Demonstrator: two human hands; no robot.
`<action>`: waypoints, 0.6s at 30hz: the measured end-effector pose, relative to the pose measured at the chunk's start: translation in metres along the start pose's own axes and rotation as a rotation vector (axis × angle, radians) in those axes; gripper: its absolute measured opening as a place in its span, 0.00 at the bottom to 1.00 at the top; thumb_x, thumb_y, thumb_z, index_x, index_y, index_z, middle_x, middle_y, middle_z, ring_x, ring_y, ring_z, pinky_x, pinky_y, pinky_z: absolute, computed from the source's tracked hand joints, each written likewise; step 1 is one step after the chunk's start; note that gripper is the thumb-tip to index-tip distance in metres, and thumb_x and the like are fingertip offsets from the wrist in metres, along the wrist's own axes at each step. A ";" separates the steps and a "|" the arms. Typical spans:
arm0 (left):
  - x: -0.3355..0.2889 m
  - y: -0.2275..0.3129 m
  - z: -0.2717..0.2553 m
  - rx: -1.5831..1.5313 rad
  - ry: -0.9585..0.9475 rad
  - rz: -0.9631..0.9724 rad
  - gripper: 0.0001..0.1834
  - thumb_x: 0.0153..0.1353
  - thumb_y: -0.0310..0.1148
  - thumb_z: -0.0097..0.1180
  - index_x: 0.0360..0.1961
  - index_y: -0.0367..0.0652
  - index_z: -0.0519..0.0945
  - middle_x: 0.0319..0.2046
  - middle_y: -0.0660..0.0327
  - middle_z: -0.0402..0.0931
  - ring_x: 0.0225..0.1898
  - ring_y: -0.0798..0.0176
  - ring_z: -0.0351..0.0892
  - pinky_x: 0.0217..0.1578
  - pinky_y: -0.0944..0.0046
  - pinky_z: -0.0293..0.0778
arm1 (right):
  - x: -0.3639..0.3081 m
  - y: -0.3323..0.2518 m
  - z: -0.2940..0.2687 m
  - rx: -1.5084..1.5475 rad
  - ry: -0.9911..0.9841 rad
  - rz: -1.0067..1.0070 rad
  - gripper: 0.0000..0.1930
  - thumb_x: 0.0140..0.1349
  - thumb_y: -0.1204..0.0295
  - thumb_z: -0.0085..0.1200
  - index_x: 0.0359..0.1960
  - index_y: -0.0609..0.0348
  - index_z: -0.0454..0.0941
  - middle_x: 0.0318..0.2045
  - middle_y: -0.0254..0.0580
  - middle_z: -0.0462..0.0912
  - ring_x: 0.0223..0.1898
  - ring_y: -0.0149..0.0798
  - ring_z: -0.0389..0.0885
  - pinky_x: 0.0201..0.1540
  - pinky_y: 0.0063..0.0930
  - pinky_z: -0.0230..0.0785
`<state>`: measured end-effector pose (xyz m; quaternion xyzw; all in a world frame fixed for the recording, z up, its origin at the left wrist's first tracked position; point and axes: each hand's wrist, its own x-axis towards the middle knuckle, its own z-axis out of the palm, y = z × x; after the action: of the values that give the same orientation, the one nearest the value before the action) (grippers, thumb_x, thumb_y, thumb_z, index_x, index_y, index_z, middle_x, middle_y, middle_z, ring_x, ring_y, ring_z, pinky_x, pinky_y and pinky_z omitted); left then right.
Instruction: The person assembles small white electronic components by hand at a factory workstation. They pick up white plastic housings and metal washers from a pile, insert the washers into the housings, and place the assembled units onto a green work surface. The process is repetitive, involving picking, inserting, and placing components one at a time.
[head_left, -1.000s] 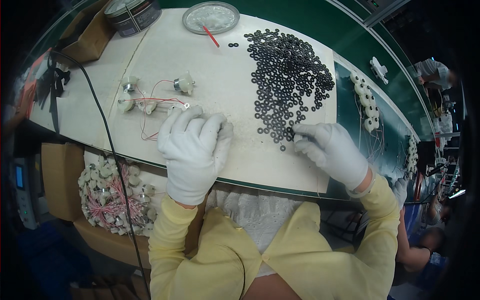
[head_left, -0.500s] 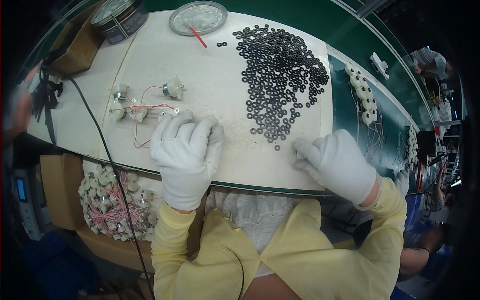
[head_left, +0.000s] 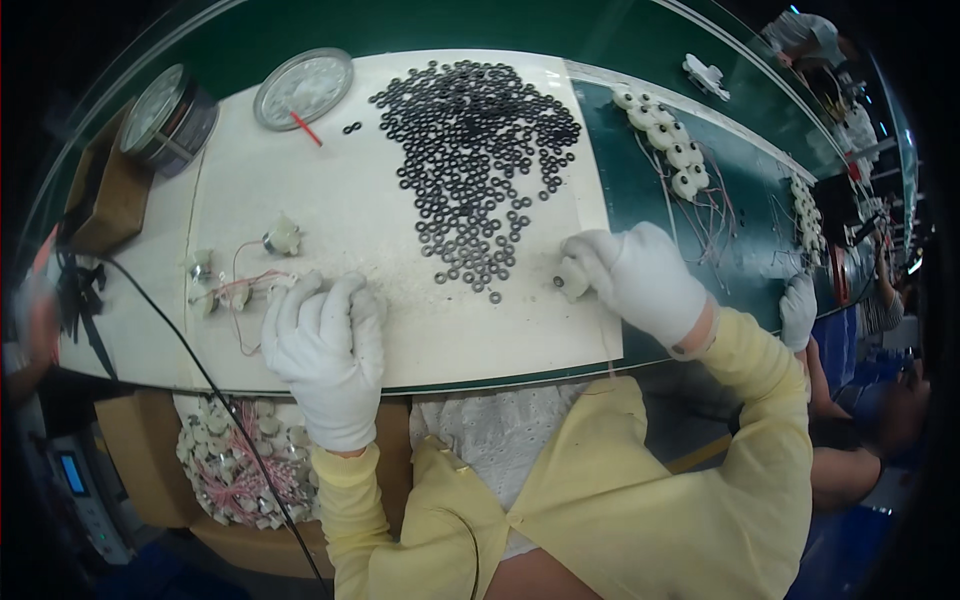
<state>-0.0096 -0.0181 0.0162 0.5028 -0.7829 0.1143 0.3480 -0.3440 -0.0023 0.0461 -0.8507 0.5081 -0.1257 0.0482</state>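
My right hand (head_left: 640, 285), in a white glove, pinches a small white motor (head_left: 572, 280) with a dark centre just above the white board's right part. A thin wire trails from it toward the board's front edge. My gloved left hand (head_left: 325, 355) rests at the board's front left with its fingers curled. What those fingers hold, if anything, is hidden. Just beyond it lie several white motors (head_left: 283, 237) with red and white wires. Black rubber rings (head_left: 470, 140) are spread in a large heap beyond and between both hands; one loose ring (head_left: 495, 297) lies nearest me.
Finished-looking rows of white motors (head_left: 660, 135) stand on the green surface at right. A round lid (head_left: 304, 90) with a red stick, a tub (head_left: 170, 120) and a carton sit at far left. Below is a box of motors (head_left: 245, 465). A black cable crosses left; another person's gloved hand (head_left: 798, 312) is right.
A white motor now shows in my right hand's fingers. The view has shifted, so the board and rings appear farther left. My left hand stays by the motors, fingers still curled.
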 end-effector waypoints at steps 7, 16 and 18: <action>-0.001 0.003 -0.001 0.057 -0.018 0.007 0.12 0.62 0.31 0.63 0.47 0.46 0.84 0.35 0.60 0.80 0.49 0.49 0.81 0.58 0.44 0.72 | -0.032 0.022 -0.032 -0.225 0.122 0.206 0.13 0.65 0.68 0.62 0.50 0.50 0.82 0.23 0.38 0.84 0.21 0.46 0.81 0.26 0.38 0.69; -0.005 -0.007 0.002 0.021 -0.039 0.046 0.11 0.64 0.30 0.60 0.48 0.44 0.82 0.41 0.58 0.82 0.50 0.47 0.80 0.56 0.45 0.73 | -0.009 -0.017 -0.024 -0.259 0.094 0.147 0.13 0.61 0.57 0.62 0.40 0.50 0.81 0.20 0.37 0.81 0.23 0.44 0.83 0.27 0.40 0.71; -0.006 -0.008 0.003 0.048 -0.040 0.060 0.11 0.64 0.30 0.60 0.48 0.44 0.82 0.42 0.58 0.82 0.49 0.47 0.80 0.56 0.45 0.73 | -0.016 -0.006 -0.036 -0.208 0.232 0.225 0.12 0.60 0.60 0.64 0.40 0.49 0.82 0.19 0.35 0.81 0.23 0.43 0.83 0.28 0.39 0.72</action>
<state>-0.0023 -0.0191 0.0091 0.4895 -0.8015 0.1332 0.3165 -0.3550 0.0160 0.0791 -0.7689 0.6123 -0.1636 -0.0850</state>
